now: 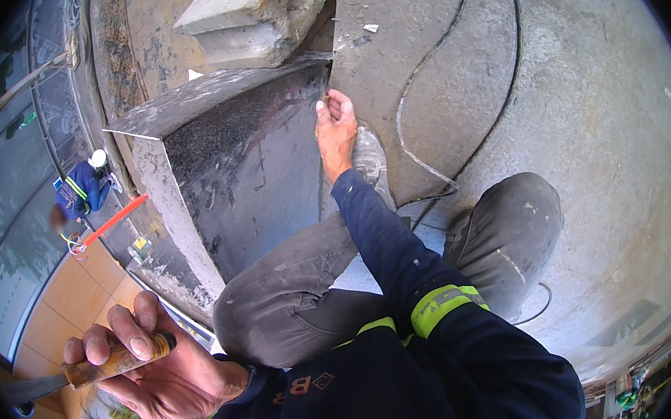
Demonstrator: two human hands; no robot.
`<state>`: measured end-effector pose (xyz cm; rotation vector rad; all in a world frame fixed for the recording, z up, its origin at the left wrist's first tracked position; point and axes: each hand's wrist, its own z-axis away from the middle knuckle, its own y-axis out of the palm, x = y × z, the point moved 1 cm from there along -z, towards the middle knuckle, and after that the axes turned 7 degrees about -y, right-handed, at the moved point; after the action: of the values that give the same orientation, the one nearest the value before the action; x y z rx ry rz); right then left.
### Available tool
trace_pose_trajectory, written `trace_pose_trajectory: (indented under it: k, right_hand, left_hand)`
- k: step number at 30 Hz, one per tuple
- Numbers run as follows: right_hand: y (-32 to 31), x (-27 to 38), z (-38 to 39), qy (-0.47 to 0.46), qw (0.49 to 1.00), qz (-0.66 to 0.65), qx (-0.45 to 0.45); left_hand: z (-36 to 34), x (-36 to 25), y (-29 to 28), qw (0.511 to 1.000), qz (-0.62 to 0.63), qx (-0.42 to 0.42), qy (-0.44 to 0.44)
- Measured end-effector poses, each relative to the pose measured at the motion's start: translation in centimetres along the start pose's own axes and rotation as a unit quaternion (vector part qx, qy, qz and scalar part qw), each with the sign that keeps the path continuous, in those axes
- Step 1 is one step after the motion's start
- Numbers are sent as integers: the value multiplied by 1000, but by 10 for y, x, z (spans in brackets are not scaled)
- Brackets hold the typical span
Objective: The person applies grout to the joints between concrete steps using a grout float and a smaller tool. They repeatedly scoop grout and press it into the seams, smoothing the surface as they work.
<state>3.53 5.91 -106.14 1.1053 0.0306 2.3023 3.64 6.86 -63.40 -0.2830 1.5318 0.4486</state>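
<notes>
My left hand (170, 367), low on the left, is closed around the worn wooden handle of a hand tool (111, 361). A grey metal blade runs from the handle toward the lower left rim, and its end is too dark to make out. My right hand (337, 130) reaches forward with the fingers pinched together at the edge of a dark stone slab (252, 162). Something small and brownish shows at those fingertips, too small to name. The slab's pale, rough edges bound a sunken, smooth dark face. My right shoe (370, 161) is just beside the hand.
A broken concrete block (257, 15) lies beyond the slab. Two cables (411, 80) snake over the concrete floor (598, 129) on the right. At the left, lower down, a person in a white helmet (86, 184) crouches near an orange bar (115, 220).
</notes>
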Motion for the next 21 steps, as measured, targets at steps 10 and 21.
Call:
trace_pose_trajectory:
  k: [10, 21]
  right_hand:
    - [10, 2, -12, -23, 998, 55, -25]
    - [7, -4, -16, -22, 995, 94, -19]
  left_hand:
    - [1, 2, 3, 1000, -2, 9, -8]
    - [0, -1, 6, 1000, 6, 10, -22]
